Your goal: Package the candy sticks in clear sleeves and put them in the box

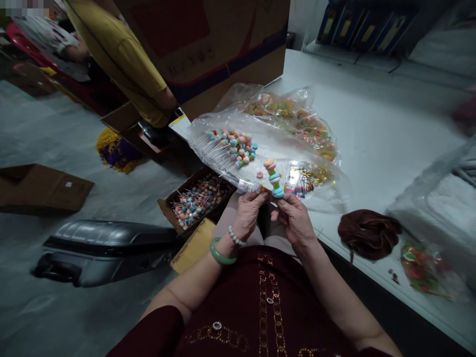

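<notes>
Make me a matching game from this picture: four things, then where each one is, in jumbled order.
Things:
1. green bangle
2. stacked candy stick
3. dark red cloth bundle
4. lollipops

Places:
A. on the white tabletop
B. around the left wrist
C. inside an open cardboard box
D. held between the left hand and right hand

Pairs: 1-B, 2-D, 3-A, 4-C

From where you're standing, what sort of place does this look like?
Probably a small workshop packing sweets by hand: a cardboard carton holds many candy lollipops, a clear plastic bag holds more, and the right hand holds a stacked candy lollipop above a white work table.
</notes>
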`<action>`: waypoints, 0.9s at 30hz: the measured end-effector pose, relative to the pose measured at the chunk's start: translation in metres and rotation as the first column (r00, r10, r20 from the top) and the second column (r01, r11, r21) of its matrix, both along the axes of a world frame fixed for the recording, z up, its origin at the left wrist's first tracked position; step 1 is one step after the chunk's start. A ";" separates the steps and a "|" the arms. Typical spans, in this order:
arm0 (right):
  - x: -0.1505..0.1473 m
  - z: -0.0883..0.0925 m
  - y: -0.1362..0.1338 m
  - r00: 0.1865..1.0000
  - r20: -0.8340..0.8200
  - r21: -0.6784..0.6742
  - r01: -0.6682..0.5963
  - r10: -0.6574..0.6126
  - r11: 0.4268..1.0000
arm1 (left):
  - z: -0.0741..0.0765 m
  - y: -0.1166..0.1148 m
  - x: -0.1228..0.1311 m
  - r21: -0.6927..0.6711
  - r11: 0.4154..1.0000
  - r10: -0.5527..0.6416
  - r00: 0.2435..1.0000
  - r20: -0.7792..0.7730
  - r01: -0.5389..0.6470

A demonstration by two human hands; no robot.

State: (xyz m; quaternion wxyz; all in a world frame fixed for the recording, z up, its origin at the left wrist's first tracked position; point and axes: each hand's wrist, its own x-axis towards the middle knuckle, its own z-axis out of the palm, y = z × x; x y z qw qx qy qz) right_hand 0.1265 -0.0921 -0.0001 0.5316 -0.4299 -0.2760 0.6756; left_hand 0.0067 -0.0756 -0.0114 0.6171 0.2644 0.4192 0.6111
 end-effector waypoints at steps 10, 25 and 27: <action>0.032 -0.006 0.012 0.982 -0.066 -0.040 0.175 -0.177 0.984 | -0.021 0.002 -0.016 -0.210 0.972 0.141 0.979 0.148 -0.109; 0.029 -0.026 -0.037 0.681 0.650 0.477 -0.020 -0.337 0.879 | -0.004 0.022 -0.038 -0.430 0.899 0.154 0.857 0.492 0.086; 0.032 -0.028 -0.036 0.607 0.691 0.548 -0.085 -0.393 0.832 | -0.004 0.021 -0.037 -0.426 0.899 0.146 0.850 0.506 0.100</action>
